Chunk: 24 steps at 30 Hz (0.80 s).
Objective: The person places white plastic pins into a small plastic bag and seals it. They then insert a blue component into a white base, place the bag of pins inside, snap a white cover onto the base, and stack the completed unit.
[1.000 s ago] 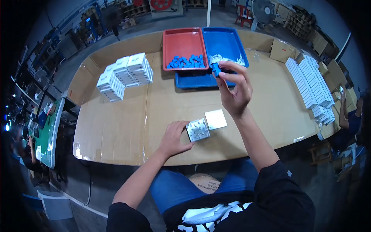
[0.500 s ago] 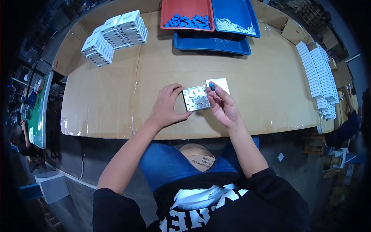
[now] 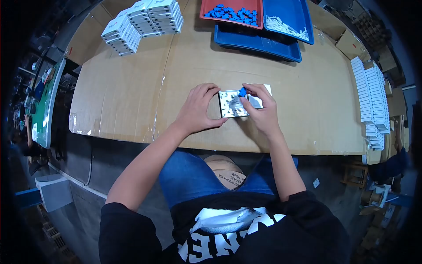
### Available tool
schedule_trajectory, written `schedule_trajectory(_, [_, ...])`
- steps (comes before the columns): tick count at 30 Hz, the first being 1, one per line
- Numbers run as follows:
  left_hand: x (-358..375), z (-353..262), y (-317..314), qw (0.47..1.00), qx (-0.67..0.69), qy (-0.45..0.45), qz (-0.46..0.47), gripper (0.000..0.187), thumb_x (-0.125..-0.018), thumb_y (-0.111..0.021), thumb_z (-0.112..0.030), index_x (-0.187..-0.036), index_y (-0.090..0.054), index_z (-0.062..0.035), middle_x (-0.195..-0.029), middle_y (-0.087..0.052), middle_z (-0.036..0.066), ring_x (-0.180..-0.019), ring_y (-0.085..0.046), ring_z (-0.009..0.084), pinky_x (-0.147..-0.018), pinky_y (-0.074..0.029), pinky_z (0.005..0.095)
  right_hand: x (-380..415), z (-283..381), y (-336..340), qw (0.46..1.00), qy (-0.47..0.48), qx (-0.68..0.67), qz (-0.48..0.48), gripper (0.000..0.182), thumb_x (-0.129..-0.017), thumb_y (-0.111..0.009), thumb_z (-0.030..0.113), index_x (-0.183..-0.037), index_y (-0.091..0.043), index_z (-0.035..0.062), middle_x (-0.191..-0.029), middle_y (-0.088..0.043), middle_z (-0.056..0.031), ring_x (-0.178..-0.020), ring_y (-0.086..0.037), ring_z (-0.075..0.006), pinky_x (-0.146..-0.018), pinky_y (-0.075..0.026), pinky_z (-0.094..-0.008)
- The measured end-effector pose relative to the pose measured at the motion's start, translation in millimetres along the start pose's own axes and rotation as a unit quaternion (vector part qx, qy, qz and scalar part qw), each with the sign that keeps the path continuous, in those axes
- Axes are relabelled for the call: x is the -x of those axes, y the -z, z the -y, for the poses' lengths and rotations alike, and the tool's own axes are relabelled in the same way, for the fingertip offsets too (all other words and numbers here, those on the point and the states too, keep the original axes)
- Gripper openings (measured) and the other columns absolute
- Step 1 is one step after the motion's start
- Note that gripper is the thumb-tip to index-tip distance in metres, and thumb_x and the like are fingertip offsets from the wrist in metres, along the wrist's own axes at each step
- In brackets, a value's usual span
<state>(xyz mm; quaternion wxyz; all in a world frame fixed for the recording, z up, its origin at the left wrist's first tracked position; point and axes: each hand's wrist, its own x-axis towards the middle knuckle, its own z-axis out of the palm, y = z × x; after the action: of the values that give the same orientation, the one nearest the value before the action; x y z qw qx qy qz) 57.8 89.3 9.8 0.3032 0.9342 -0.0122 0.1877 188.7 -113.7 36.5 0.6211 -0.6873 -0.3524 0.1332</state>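
A square white casing [image 3: 232, 105], its face full of small fittings and slots, lies on the cardboard-covered table. My left hand [image 3: 198, 108] grips its left side, with the fingers at the upper corner and the thumb at the lower one. Between thumb and fingers of my right hand [image 3: 263, 110] is a small blue plastic piece [image 3: 242, 92], close over the casing's upper right corner. A flat white square plate [image 3: 256, 102] sits just right of the casing, partly hidden under my right hand.
At the back, a red tray [image 3: 211, 18] holds several blue pieces and a blue tray [image 3: 311, 39] holds white sticks. Another blue tray [image 3: 259, 47] lies below them. White units are stacked [image 3: 125, 37] at back left, and more white stacks [image 3: 369, 94] line the right edge.
My right hand has turned and brought the blue piece leftward over the casing's upper right corner. My left hand keeps its hold. The whole view has shifted slightly.
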Motion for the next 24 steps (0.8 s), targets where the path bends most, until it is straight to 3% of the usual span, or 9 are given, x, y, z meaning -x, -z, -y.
schedule_trajectory(1, [0, 0, 0, 1.000, 0.000, 0.002, 0.000, 0.081, -0.070, -0.087, -0.041, -0.133, -0.056, -0.0007, -0.137, -0.054, 0.016, -0.133, -0.049, 0.0358, -0.114, -0.039, 0.0460, -2, 1, -1, 0.987, 0.083, 0.140, 0.006, 0.035, -0.092, -0.074, 0.007, -0.126, -0.068, -0.0014, -0.116, -0.070, -0.0129, -0.108, -0.069, -0.0236, -0.092, -0.055, -0.0339])
schedule_trajectory(3, [0, 1, -1, 1.000, -0.004, -0.001, 0.002, 0.080, -0.070, -0.087, -0.041, -0.132, -0.057, -0.0007, -0.137, -0.054, 0.016, -0.132, -0.049, 0.0357, -0.114, -0.038, 0.0461, -8, -3, -7, 0.985, 0.075, 0.154, 0.001, 0.032, -0.088, -0.076, 0.008, -0.118, -0.070, 0.0000, -0.114, -0.071, -0.0135, -0.107, -0.069, -0.0280, -0.092, -0.053, -0.0376])
schedule_trajectory(5, [1, 2, -2, 1.000, -0.005, -0.002, 0.000, 0.080, -0.071, -0.087, -0.041, -0.132, -0.057, -0.0008, -0.137, -0.055, 0.016, -0.132, -0.049, 0.0357, -0.114, -0.039, 0.0461, -15, -17, -10, 0.963, 0.154, 0.213, 0.056, 0.025, -0.087, -0.075, 0.008, -0.111, -0.071, 0.0009, -0.114, -0.072, -0.0136, -0.107, -0.067, -0.0327, -0.094, -0.052, -0.0405])
schedule_trajectory(6, [1, 2, -2, 1.000, -0.008, -0.005, -0.004, 0.080, -0.071, -0.087, -0.042, -0.132, -0.057, -0.0008, -0.137, -0.055, 0.016, -0.132, -0.049, 0.0358, -0.114, -0.039, 0.0460, -15, -19, -15, 0.963, 0.151, 0.216, 0.055, 0.023, -0.087, -0.074, 0.009, -0.108, -0.072, 0.0022, -0.113, -0.073, -0.0123, -0.108, -0.066, -0.0343, -0.095, -0.050, -0.0432])
schedule_trajectory(24, [1, 3, -2, 1.000, -0.008, -0.010, -0.011, 0.078, -0.072, -0.086, -0.042, -0.132, -0.058, -0.0011, -0.135, -0.055, 0.016, -0.131, -0.050, 0.0350, -0.113, -0.039, 0.0460, -21, -27, -23, 0.927, 0.199, 0.301, 0.099, 0.021, -0.087, -0.074, 0.010, -0.107, -0.074, 0.0040, -0.113, -0.074, -0.0094, -0.108, -0.066, -0.0295, -0.096, -0.048, -0.0406])
